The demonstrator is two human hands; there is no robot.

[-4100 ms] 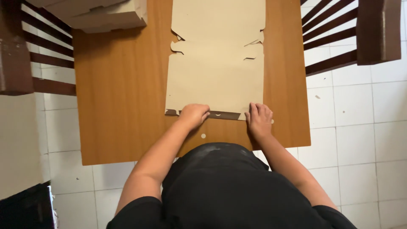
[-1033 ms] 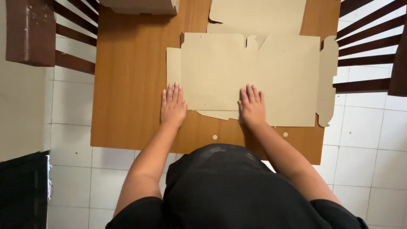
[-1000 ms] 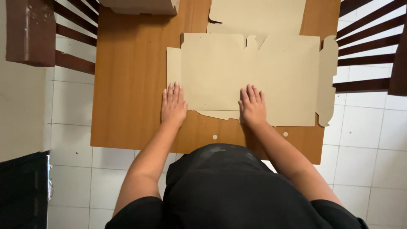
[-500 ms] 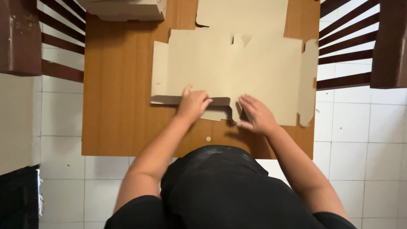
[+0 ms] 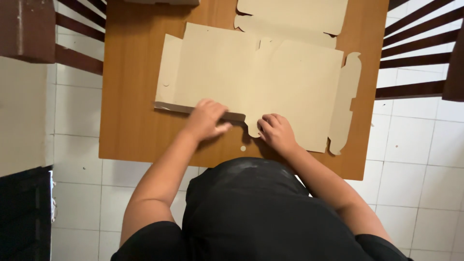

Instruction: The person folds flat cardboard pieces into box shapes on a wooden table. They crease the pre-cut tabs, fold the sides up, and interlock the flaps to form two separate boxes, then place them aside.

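White floor tiles [image 5: 415,159] surround a brown wooden worktop [image 5: 130,121] with dark slatted chairs [image 5: 415,53] at either side. A flat tan cardboard blank [image 5: 270,82] lies unfolded across the worktop. The left hand [image 5: 205,118] presses its near flap [image 5: 193,108] upward, fingers curled over it; the right hand [image 5: 278,133], loosely curled, pins the blank's near edge.

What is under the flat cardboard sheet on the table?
The cardboard sheet lies on the wooden table. Anything beneath its middle is covered.
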